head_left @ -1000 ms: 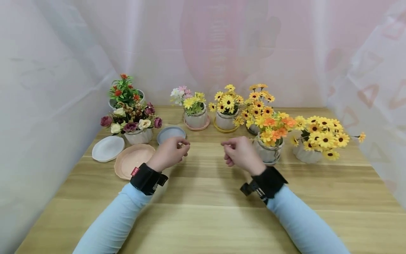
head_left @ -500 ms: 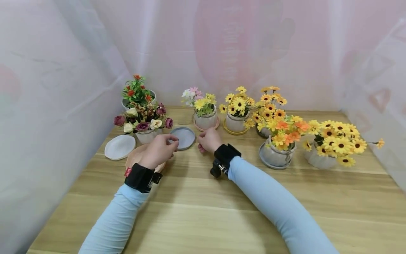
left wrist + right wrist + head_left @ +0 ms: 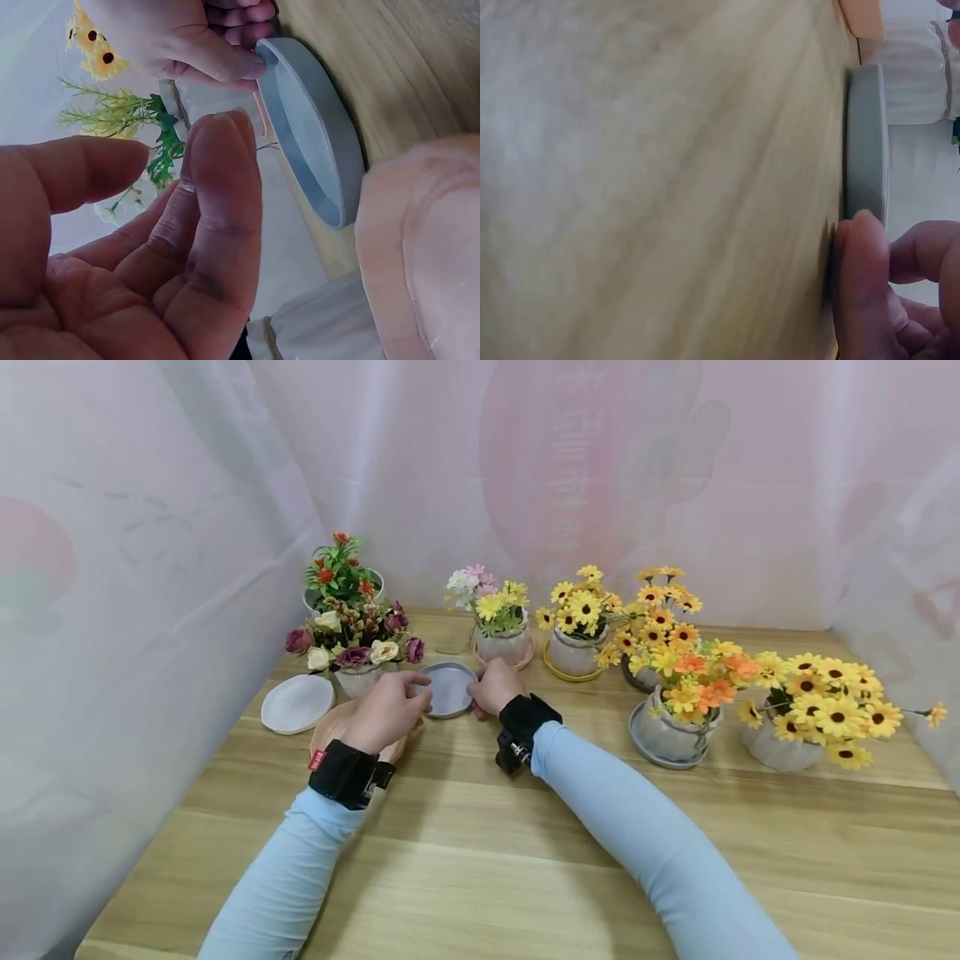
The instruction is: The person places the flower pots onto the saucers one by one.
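A blue-grey flowerpot saucer [image 3: 450,687] lies on the wooden table between the two hands. My right hand [image 3: 498,687] pinches its right rim; in the left wrist view the thumb [image 3: 244,64] is on the rim of the saucer [image 3: 322,127], other fingers curled below. The right wrist view shows fingertips at the saucer's side wall [image 3: 866,142]. My left hand [image 3: 386,712] hovers over the peach saucer [image 3: 327,725] and partly hides it. Its fingers are loosely bent, with a gap between thumb and fingertips and nothing held.
A white saucer [image 3: 298,703] and a pot of roses [image 3: 360,681] stand at left, a red-flowered pot [image 3: 337,572] behind. Potted flowers on saucers, including a pink saucer [image 3: 531,653] and a yellow saucer [image 3: 573,674], line the back. A daisy pot [image 3: 783,747] stands far right.
My right hand has moved left from beside the orange-flowered pot to the blue-grey saucer and taken its rim. The left hand stays near the peach saucer. The head view has shifted left.
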### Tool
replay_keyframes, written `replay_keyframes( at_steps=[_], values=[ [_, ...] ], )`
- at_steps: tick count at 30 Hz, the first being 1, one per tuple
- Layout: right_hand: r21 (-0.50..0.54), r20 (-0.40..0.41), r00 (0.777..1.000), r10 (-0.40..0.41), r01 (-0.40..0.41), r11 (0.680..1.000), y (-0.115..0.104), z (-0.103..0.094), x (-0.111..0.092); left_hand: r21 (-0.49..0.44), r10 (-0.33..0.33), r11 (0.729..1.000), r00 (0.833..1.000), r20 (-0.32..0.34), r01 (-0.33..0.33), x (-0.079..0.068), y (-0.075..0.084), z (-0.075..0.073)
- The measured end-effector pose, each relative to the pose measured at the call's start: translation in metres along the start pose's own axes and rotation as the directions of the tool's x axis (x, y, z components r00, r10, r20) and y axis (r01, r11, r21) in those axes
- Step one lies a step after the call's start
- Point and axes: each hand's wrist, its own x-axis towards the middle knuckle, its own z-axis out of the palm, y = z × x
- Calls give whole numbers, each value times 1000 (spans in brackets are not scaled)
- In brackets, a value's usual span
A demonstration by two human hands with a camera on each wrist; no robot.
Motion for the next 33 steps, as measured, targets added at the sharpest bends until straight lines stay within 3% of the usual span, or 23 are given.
replay_keyframes(
  at_steps=[6,11,20,27,33],
  values=[
    [-63,-1,1000,-27,27,998,15,-26,-17,87,17,996,1000,-3,-17,10,16,15],
    [5,-56,998,-10,11,1000,31,-54,-41,108,36,994,999,-13,-34,17,30,29],
    [50,-89,996,16,-12,999,65,-93,-79,57,52,997,996,79,-57,36,41,58],
    [31,-157,987,29,-24,999,86,-103,-98,122,43,991,988,149,-62,51,47,84],
    [81,-149,981,122,-111,991,93,-103,-105,127,35,990,974,226,-65,57,56,104]
  ],
)
